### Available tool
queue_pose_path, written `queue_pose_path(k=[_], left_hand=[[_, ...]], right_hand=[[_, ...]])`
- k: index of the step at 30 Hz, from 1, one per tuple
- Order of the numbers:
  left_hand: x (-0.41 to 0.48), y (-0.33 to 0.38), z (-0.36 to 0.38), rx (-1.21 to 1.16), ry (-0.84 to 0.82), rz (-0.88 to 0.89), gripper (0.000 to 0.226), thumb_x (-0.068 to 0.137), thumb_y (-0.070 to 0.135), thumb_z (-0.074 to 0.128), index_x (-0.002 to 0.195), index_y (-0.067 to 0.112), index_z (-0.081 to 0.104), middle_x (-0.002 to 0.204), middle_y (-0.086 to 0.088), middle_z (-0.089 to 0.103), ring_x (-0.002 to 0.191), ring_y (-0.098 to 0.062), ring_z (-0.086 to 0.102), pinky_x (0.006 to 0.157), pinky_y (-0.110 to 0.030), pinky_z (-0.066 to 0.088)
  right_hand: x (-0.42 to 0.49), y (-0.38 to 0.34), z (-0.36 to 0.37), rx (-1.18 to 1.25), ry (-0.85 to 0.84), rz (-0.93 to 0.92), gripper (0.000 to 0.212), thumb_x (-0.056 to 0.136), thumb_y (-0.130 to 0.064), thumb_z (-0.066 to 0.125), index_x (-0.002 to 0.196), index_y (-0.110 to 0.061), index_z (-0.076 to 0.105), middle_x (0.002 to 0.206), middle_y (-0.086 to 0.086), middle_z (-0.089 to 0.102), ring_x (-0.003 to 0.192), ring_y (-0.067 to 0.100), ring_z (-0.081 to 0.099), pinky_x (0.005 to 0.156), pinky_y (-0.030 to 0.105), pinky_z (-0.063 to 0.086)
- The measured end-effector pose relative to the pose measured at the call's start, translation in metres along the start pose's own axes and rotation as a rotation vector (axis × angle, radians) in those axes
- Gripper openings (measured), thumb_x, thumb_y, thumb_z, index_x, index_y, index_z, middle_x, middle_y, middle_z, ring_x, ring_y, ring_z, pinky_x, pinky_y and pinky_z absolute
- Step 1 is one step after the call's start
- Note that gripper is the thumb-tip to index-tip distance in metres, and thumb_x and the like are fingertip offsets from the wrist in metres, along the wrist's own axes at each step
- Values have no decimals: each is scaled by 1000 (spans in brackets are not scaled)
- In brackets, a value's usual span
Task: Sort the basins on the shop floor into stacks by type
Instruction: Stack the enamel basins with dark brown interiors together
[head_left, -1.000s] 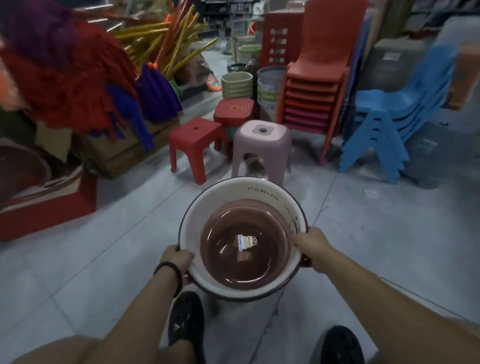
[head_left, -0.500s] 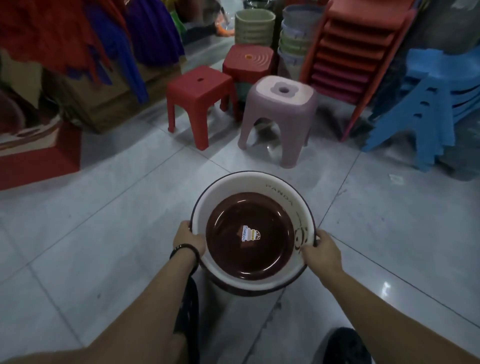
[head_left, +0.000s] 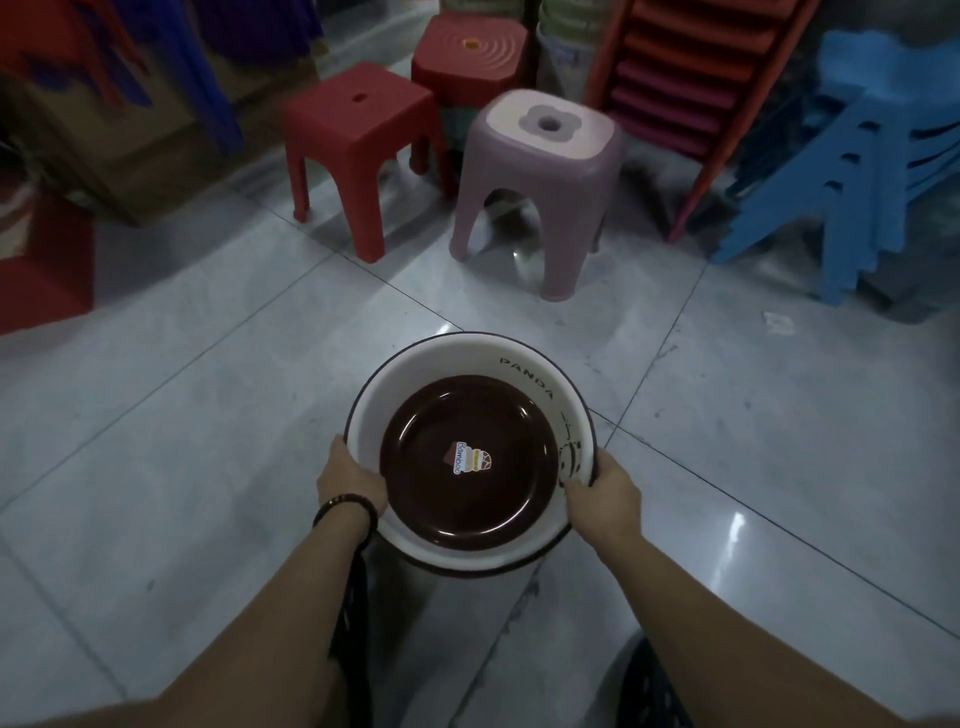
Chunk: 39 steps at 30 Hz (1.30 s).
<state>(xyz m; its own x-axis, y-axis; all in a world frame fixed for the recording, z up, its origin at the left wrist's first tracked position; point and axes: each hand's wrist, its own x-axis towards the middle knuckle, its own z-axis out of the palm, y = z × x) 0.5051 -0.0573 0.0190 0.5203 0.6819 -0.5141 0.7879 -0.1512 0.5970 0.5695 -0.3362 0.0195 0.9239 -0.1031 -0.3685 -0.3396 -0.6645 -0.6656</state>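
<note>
Two curled hands (head_left: 350, 480) (head_left: 602, 491) around white basin (head_left: 457, 359)

The white basin (head_left: 441, 364) has a dark rim, black PANDA lettering (head_left: 525, 375) and a panda drawing (head_left: 571, 460) at 3 o'clock. The dark brown basin (head_left: 467, 512) carries a multicoloured sticker (head_left: 469, 457). At 12 o'clock: mauve stool (head_left: 540, 171), red stool (head_left: 358, 119); blue chairs (head_left: 857, 182) at 2.
</note>
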Motion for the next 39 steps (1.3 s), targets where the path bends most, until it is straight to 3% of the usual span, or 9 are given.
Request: queue_pose_path(k=[3,5,7,11,15,18,26,32,39], left_hand=[[2,2,-2,71,-48,-21,60,93,6,64,148,12,38,131,-21,59,104,-36,58,101,-54,53],[-2,7,-3,152,-56,-42,89,92,8,67,163,11,13,161,-21,34,136,-41,46,118,-55,39],[-13,19,-4,267,10,17,94,88,14,68,164,10,12,167,-20,21,148,-43,31,121,-55,33],[-59,64,-4,373,-89,329,46,89,26,66,135,18,60,133,-9,63,121,-33,60,105,-44,50],[-144,121,13,402,-330,599,21,94,27,63,112,29,71,118,3,73,111,-21,67,102,-32,50],[-230,157,37,474,-430,778,11,95,30,61,99,31,71,98,5,71,103,-21,69,87,-26,51],[-451,206,125,855,-676,1178,24,98,46,59,112,31,72,120,5,70,96,-18,66,89,-30,53],[-604,180,209,1211,-904,1401,37,103,49,51,129,28,67,128,4,66,113,-19,61,96,-31,49],[-647,107,292,1197,-1034,1471,20,99,47,56,110,36,69,111,13,69,99,-9,64,86,-26,53]], right_hand=[[4,-5,-7,-96,-101,40,31,98,-13,63,129,-10,62,106,5,67,88,18,60,69,23,46],[5,-12,-18,-159,-184,58,27,98,-16,64,124,-7,60,110,7,67,90,21,59,65,23,47],[4,-23,-36,-187,-214,72,19,97,-19,65,109,-5,60,107,8,66,90,23,59,71,26,50],[2,-56,-98,-130,-250,60,27,98,-23,64,112,-1,72,104,16,69,93,32,68,75,38,58],[-21,-73,-192,-17,-271,-12,24,102,-31,62,118,-14,71,111,6,77,94,26,75,77,36,60],[-51,-50,-268,109,-103,-112,18,102,-27,63,109,-15,74,101,5,80,87,23,78,71,34,60],[-173,180,-402,524,495,148,14,99,-14,62,90,-12,73,80,12,77,64,21,71,56,28,52],[-277,393,-382,941,694,607,10,101,-11,56,101,-5,64,86,13,68,61,24,64,53,26,46],[-344,538,-347,1430,937,954,17,98,-9,57,112,-8,67,103,16,69,80,28,64,65,36,59]])
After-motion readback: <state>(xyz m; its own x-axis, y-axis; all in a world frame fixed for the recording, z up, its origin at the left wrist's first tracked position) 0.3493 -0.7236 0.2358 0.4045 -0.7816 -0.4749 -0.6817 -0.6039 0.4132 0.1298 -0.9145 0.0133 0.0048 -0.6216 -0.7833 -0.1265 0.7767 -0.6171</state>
